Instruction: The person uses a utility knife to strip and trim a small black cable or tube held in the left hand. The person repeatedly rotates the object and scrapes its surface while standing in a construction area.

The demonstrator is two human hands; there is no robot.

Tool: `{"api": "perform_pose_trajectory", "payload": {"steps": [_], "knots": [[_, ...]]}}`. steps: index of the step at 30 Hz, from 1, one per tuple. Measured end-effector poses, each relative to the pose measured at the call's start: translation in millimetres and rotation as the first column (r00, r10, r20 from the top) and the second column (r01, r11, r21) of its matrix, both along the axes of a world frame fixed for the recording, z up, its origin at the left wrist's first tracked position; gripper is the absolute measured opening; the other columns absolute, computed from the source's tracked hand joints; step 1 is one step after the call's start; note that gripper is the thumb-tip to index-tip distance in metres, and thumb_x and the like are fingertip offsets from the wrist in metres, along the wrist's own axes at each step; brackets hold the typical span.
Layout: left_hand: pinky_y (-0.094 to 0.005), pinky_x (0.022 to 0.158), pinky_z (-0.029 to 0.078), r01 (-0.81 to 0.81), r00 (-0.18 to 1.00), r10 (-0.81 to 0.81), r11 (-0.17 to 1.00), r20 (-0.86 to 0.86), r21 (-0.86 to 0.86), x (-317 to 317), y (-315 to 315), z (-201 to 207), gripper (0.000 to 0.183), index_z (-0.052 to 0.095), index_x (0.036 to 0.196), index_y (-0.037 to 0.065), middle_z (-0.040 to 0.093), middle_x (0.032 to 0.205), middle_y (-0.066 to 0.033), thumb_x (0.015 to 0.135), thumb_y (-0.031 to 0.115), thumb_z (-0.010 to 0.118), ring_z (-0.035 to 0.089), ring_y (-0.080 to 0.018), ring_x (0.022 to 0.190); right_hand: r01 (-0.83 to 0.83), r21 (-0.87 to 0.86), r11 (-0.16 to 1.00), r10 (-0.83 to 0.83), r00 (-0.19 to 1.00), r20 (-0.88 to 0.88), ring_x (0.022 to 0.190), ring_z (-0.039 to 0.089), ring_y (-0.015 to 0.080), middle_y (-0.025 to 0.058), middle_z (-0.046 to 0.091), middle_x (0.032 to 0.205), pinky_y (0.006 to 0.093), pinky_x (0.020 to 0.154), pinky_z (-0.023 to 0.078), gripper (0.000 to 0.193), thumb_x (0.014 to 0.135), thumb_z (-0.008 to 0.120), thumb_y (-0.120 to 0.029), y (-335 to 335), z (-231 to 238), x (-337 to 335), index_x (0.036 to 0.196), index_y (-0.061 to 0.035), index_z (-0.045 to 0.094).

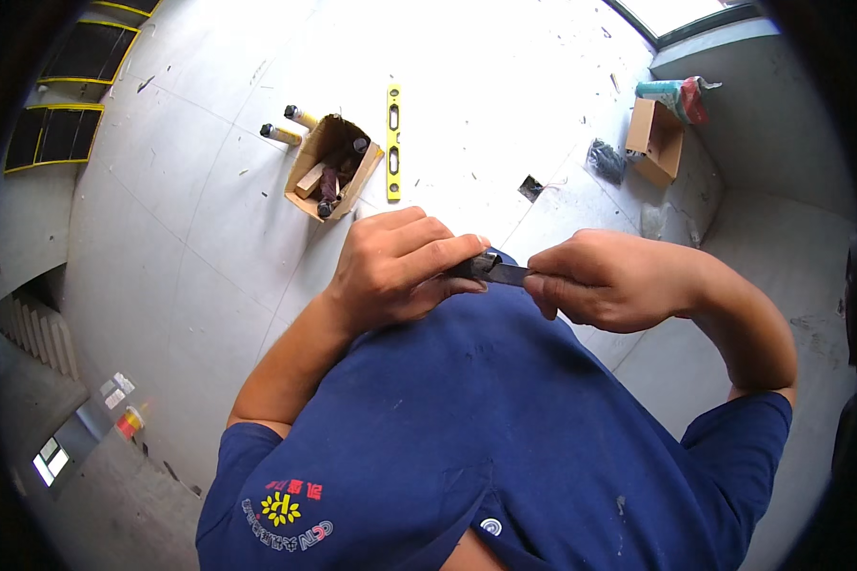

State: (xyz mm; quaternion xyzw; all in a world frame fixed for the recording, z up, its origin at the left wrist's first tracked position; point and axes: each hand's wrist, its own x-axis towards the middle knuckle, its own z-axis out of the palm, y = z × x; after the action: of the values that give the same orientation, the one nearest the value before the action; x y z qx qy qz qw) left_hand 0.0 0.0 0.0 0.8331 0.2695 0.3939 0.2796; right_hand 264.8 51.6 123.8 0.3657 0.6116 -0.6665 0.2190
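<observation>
In front of my chest, my left hand (390,265) is closed around a small black holder-like piece (484,265), thumb and fingers gripping it. A flat dark strip (510,275) extends from that piece toward the right. My right hand (624,283) pinches the strip's other end between thumb and fingers. The strip bridges the short gap between both hands. What exactly the black piece is cannot be made out, since my left fingers cover much of it.
Ahead on the pale tiled floor stand an open cardboard box (369,174) with tools, two capped tubes (282,134) and a yellow spirit level (393,139). Farther right are another carton (668,157), a dark plastic bag (607,162) and a small floor opening (531,187).
</observation>
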Motion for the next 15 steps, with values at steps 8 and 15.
{"api": "perform_pose_trajectory", "payload": {"steps": [8,15], "knots": [[-0.0326,0.056,0.054,-0.072,0.994,0.067,0.996,-0.081,-0.060,-4,14,5,0.043,0.076,0.120,0.000,0.074,0.082,-0.0110,0.088,0.025,0.091,0.071,-0.0211,0.066,-0.327,0.615,0.718,0.272,0.944,0.186,0.065,0.074,0.0312,0.0170,0.072,0.072,0.0472,0.061,0.057,0.022,0.108,0.053,-0.014,-3,-1,-11,0.098,0.0000,0.067],[-0.0339,0.057,0.055,-0.105,0.994,0.100,0.988,-0.042,-0.115,1,18,1,0.040,0.076,0.118,0.002,0.074,0.082,-0.0111,0.089,0.025,0.090,0.070,-0.0233,0.065,-0.423,0.691,0.587,0.230,0.905,0.359,0.060,0.072,0.0328,0.0177,0.071,0.068,0.0453,0.055,0.056,0.019,0.108,0.056,-0.017,-4,-6,-12,0.102,-0.0010,0.066]]}}
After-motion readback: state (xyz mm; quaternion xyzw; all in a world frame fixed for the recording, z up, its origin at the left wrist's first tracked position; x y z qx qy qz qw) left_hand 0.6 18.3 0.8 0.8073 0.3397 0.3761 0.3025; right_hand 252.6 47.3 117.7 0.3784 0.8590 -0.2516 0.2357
